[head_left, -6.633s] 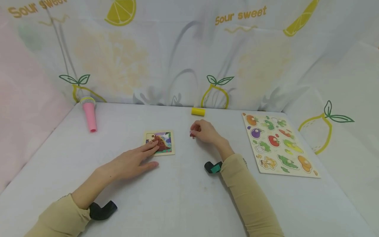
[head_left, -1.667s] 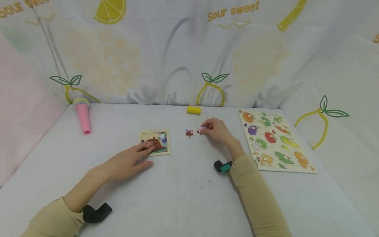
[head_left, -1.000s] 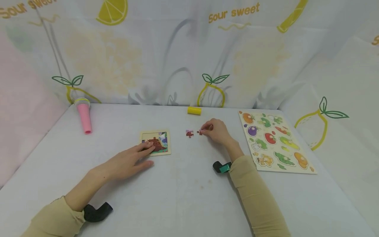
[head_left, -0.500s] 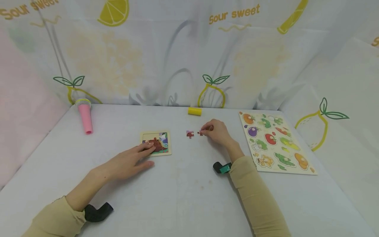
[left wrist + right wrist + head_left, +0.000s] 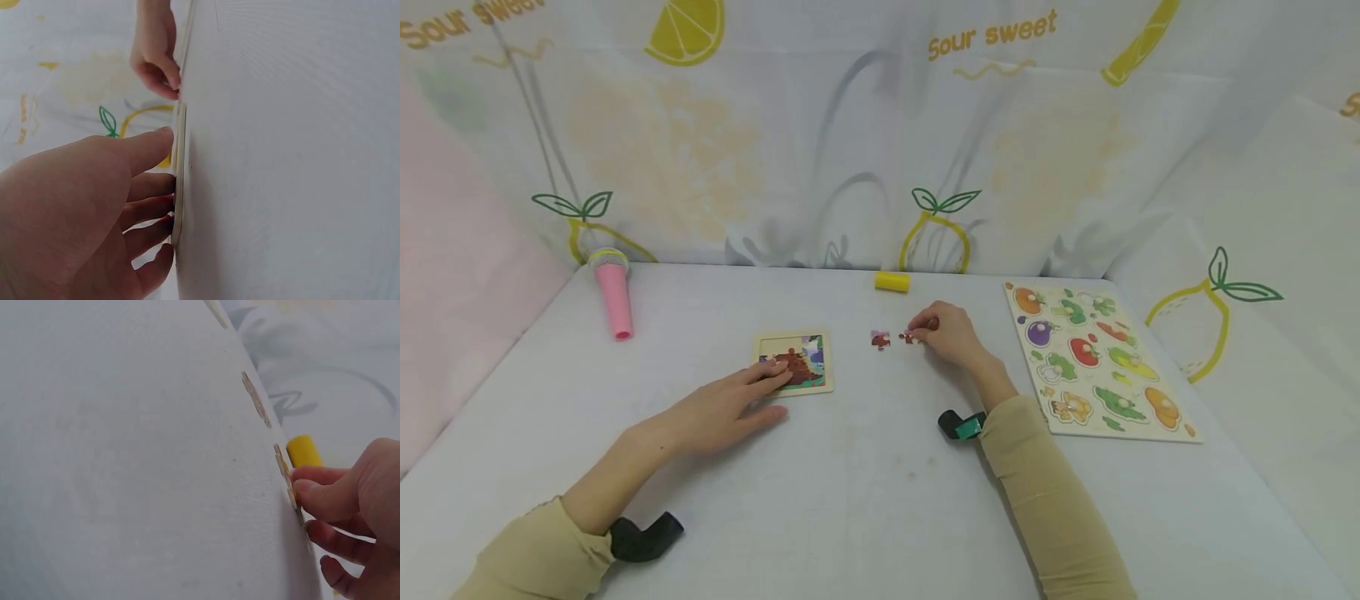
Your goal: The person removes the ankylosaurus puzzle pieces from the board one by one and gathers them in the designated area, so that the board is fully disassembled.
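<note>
My left hand (image 5: 722, 414) lies with fairly straight fingers on a small wooden-framed jigsaw puzzle (image 5: 805, 379). Its picture is a brown dinosaur, and bare wood shows in the upper left. In the left wrist view, the fingertips of the left hand (image 5: 94, 212) press at the edge of the thin frame (image 5: 180, 187). My right hand (image 5: 951, 333) pinches a brown and lilac puzzle piece (image 5: 907, 338) low over the table. Left of that, a loose puzzle piece (image 5: 880, 339) lies flat. The right wrist view has the thumb and finger of the right hand (image 5: 350, 500) at the piece's edge.
A yellow cylinder (image 5: 892, 282) lies behind the loose pieces, near the back cloth. At the far left is a pink toy microphone (image 5: 615, 296). A vegetable peg puzzle board (image 5: 1101, 358) occupies the right side of the table.
Since the oldest frame, a puzzle piece has been set down, and the right hand has shifted right to another piece. Over the last second, hardly anything moves. The left hand stays on the puzzle.
</note>
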The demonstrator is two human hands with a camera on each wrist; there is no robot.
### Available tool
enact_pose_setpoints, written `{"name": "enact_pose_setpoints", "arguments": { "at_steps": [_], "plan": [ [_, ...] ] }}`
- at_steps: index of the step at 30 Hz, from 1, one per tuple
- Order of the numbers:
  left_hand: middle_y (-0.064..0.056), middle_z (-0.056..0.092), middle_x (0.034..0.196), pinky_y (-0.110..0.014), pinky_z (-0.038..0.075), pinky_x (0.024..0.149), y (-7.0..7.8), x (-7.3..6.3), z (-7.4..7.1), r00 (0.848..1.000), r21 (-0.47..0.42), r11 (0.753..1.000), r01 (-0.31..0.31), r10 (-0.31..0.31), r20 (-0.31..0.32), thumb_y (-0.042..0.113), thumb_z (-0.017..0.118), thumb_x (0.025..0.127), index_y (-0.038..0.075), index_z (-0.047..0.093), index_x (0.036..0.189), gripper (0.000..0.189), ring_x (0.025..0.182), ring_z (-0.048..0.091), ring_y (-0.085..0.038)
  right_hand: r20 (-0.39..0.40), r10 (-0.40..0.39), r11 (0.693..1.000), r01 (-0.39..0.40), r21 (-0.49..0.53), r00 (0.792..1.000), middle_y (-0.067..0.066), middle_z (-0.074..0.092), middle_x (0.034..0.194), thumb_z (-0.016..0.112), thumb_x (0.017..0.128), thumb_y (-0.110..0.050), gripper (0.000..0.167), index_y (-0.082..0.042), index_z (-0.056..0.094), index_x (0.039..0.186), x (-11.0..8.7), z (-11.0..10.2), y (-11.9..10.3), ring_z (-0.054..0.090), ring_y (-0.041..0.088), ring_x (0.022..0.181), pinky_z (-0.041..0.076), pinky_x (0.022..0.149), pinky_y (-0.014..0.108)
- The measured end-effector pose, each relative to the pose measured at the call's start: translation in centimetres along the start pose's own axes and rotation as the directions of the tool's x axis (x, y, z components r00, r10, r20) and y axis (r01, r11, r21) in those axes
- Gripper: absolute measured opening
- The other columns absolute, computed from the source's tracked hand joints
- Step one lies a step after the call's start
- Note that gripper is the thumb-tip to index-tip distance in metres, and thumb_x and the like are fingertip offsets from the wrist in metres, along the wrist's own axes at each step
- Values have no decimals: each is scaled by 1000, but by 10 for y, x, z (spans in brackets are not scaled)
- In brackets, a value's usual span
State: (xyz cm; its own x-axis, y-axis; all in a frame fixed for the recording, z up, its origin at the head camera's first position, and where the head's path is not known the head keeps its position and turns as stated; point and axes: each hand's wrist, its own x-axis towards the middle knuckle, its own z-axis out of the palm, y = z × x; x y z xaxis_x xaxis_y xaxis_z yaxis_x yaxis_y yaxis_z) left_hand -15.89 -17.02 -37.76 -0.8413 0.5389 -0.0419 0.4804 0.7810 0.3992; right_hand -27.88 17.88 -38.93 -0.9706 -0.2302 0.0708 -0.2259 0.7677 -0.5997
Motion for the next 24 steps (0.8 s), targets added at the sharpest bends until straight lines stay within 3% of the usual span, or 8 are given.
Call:
{"name": "enact_pose_setpoints", "arguments": {
  "at_steps": [6, 11, 15, 17, 21, 24],
  "plan": [
    [-14, 38, 159, -59, 34, 113, 1, -1, -1, 1000, -5, 1000, -7, 7, -6, 47, 52, 102, 8, 45, 150, 62, 145, 34, -40, -48, -21, 1000, 22, 19, 999, 12, 62, 108, 59, 98, -6, 19, -5, 74, 110, 2, -3, -12, 58, 28, 99, 49, 89, 40],
    [-15, 40, 157, -59, 35, 112, -1, -3, -1, 1000, 7, 1000, -9, 10, -14, 44, 53, 103, 7, 47, 149, 60, 144, 37, -41, -98, -95, 992, 103, 74, 991, 12, 62, 113, 57, 98, -5, 23, -4, 71, 118, 1, 4, -49, 59, 28, 105, 50, 92, 41],
    [-15, 41, 156, -59, 37, 111, -2, -5, 0, 1000, 3, 1000, 8, -8, -22, 45, 54, 102, 8, 48, 149, 60, 143, 38, -41, -51, -181, 979, 185, 86, 982, 9, 65, 115, 60, 97, -5, 24, -6, 70, 119, 8, 19, -90, 60, 26, 107, 51, 92, 38],
    [-14, 40, 157, -59, 37, 111, -2, -4, 1, 1000, -8, 1000, 10, -10, -20, 45, 54, 102, 9, 47, 150, 60, 143, 38, -41, -20, -185, 979, 186, 85, 983, 7, 66, 115, 61, 97, -5, 25, -7, 70, 119, 13, 28, -105, 60, 24, 106, 50, 92, 36],
    [-15, 42, 155, -60, 38, 110, 0, 0, 3, 1000, -5, 1000, 8, -8, -10, 46, 53, 102, 10, 47, 150, 60, 142, 39, -41, 64, -170, 984, 166, 60, 983, 6, 66, 115, 60, 97, -6, 25, -8, 70, 120, 16, 47, -121, 59, 21, 107, 50, 92, 31],
    [-15, 43, 154, -59, 39, 110, 0, 1, 4, 1000, 12, 1000, 9, -9, -20, 45, 54, 102, 10, 47, 149, 60, 142, 40, -40, 119, -195, 981, 194, 18, 974, 7, 65, 115, 60, 98, -7, 24, -8, 71, 119, 16, 56, -126, 60, 22, 109, 50, 93, 33]
  ]
}}
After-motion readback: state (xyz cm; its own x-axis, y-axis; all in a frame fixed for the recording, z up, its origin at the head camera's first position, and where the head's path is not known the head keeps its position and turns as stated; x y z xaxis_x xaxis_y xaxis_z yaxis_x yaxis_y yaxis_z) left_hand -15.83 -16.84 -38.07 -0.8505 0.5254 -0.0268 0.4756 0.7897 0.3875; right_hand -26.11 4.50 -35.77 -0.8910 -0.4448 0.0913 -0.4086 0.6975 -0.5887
